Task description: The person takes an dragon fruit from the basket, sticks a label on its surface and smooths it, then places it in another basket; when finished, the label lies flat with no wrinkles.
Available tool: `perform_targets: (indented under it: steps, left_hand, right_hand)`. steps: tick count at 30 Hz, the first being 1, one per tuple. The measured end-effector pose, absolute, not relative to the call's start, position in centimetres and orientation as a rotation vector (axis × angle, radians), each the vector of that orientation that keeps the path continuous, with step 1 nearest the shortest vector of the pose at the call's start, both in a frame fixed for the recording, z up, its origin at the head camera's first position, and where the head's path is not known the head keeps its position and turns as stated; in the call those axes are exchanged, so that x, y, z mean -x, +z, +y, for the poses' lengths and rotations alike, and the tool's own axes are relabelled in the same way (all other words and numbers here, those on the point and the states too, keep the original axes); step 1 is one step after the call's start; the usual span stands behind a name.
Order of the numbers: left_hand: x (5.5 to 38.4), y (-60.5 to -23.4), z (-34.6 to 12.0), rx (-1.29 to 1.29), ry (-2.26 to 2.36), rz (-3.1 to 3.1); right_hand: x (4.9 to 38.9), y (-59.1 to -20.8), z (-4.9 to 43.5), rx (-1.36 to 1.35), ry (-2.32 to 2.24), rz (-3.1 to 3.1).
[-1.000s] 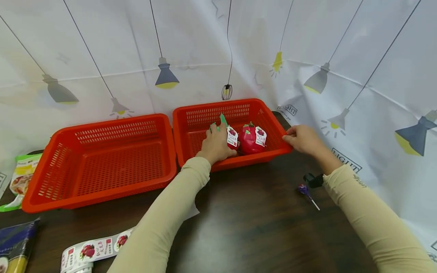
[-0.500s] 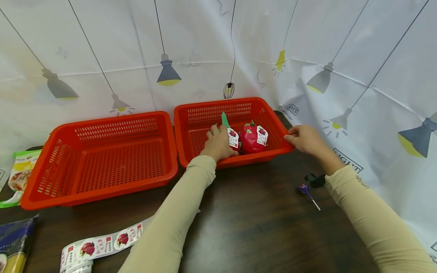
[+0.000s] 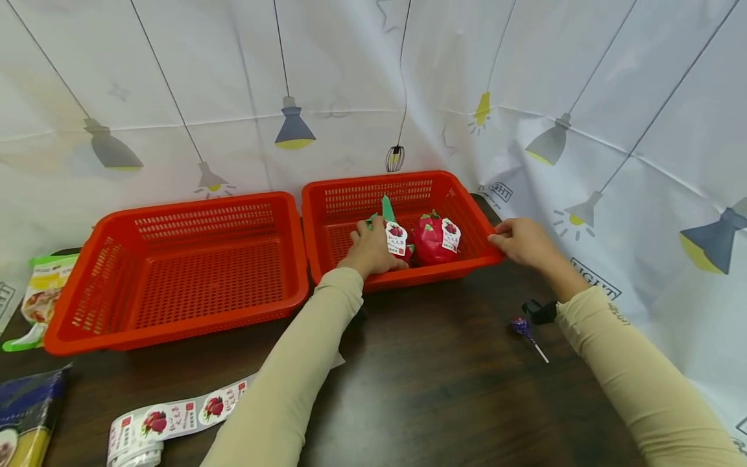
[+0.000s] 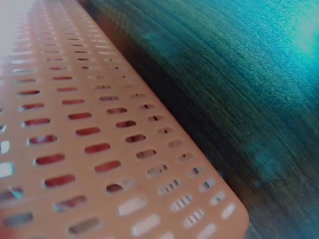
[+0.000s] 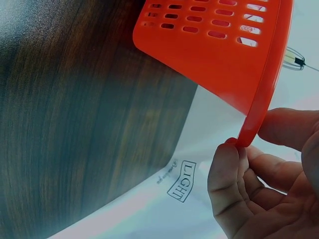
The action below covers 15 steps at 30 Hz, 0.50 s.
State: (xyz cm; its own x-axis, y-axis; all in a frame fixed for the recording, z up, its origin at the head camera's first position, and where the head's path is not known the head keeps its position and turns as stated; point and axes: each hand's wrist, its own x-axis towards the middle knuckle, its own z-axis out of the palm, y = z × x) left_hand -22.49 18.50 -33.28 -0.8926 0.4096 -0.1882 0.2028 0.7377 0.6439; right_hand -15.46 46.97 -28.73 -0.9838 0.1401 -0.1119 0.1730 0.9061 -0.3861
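In the head view, my left hand (image 3: 371, 250) reaches into the smaller red basket (image 3: 408, 279) and grips a dragon fruit (image 3: 401, 253) with a white label and green leaf tips. The hand covers much of that fruit. Just right of it in the basket lies a second labelled dragon fruit (image 3: 433, 241). My right hand (image 3: 524, 241) pinches the basket's front right corner. In the right wrist view, the thumb and fingers (image 5: 227, 169) close on the basket rim (image 5: 261, 107). The left wrist view shows only the perforated basket wall (image 4: 99, 129) and dark wood, not the hand.
A larger red basket (image 3: 210, 279) stands to the left, against the smaller one. A label strip roll (image 3: 169, 421), a blue packet (image 3: 29, 415) and a green-edged packet (image 3: 43, 292) lie at the left. A lollipop (image 3: 522, 327) lies near the right forearm.
The head view has shifted slightly. Both hands keep their holds, the left on the dragon fruit and the right on the basket corner.
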Motion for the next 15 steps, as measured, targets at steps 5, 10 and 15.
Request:
perform_targets:
  steps: [5,10,15]
  left_hand:
    - [22.5,-32.5,16.7,-0.484,1.006,2.559]
    - [20.6,-30.1,12.5,-0.581,1.149,2.571]
    - [15.1,-27.7,2.9,-0.725,1.341,2.668]
  right_hand:
    - [15.8,-29.0,46.9,-0.238,-0.613,2.998]
    - [15.9,-28.9,46.9,-0.232,-0.624,2.991]
    - [15.6,-28.7,47.0,-0.171,-0.593,3.008]
